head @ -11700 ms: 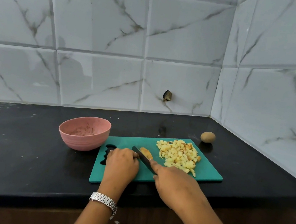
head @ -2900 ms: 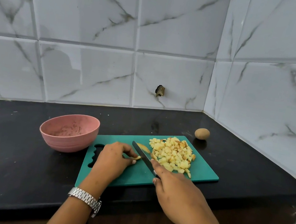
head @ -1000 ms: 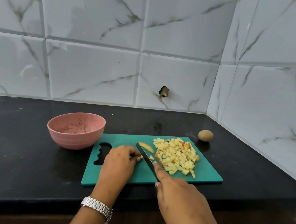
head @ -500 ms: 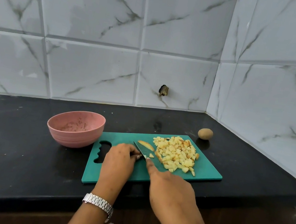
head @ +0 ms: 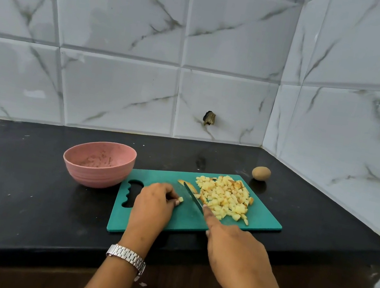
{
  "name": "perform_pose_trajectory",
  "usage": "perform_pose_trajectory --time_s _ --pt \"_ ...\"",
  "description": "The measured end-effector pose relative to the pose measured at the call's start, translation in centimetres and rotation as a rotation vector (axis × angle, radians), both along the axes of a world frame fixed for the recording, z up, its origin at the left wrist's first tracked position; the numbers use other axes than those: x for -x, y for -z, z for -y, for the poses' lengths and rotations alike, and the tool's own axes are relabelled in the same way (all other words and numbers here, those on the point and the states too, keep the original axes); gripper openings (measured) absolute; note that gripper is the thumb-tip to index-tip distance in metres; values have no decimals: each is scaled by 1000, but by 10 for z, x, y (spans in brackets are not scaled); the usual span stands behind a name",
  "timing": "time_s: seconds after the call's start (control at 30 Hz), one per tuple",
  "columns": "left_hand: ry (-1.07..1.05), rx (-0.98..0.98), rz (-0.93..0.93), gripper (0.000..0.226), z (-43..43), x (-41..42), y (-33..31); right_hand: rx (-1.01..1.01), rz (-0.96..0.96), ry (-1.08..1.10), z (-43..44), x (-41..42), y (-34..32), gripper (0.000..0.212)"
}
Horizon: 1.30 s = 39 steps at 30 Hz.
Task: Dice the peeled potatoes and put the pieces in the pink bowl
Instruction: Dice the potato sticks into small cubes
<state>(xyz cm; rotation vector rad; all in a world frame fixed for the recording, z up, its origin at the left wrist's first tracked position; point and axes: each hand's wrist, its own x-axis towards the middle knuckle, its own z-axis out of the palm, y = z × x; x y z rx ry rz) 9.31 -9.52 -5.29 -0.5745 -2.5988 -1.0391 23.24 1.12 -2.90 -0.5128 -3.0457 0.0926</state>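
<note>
A heap of diced potato [head: 224,197] lies on the right half of the teal cutting board [head: 261,220]. My right hand [head: 232,247] grips a knife [head: 192,197], index finger along the blade, whose tip points away beside the heap's left edge. A potato slice [head: 184,182] lies just past the blade tip. My left hand [head: 153,204], fingers curled, pinches a small potato piece [head: 180,199] on the board left of the blade. The pink bowl [head: 98,163] stands on the counter left of the board; only specks show inside it.
A whole unpeeled potato [head: 261,173] sits on the black counter [head: 14,190] behind the board's right corner. Tiled walls close the back and right sides. The counter's front edge runs just below the board. A metal watch [head: 126,257] is on my left wrist.
The knife has shifted right, against the heap of dice. My left hand stays on the board, now holding one small piece clear of the blade.
</note>
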Motion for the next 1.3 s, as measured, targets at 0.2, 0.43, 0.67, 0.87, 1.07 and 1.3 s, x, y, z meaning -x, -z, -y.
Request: perform_pose_trajectory --time_s 0.2,0.43,0.67,0.87,1.07,1.3 --pt "13 2 19 10 2 0 -1 44 2 -63 10 0 0 65" --pt "9 29 17 12 0 0 0 39 -26 -74 11 -1 1 68" --pt "14 33 18 13 0 2 -1 77 -29 -83 12 10 5 70" --pt "-3 24 18 11 0 1 0 86 -35 -90 15 25 3 66" --pt "-13 7 12 6 1 -1 0 27 -32 -88 13 9 5 68" --pt "-9 5 45 10 1 1 0 73 -81 -91 7 4 -3 66"
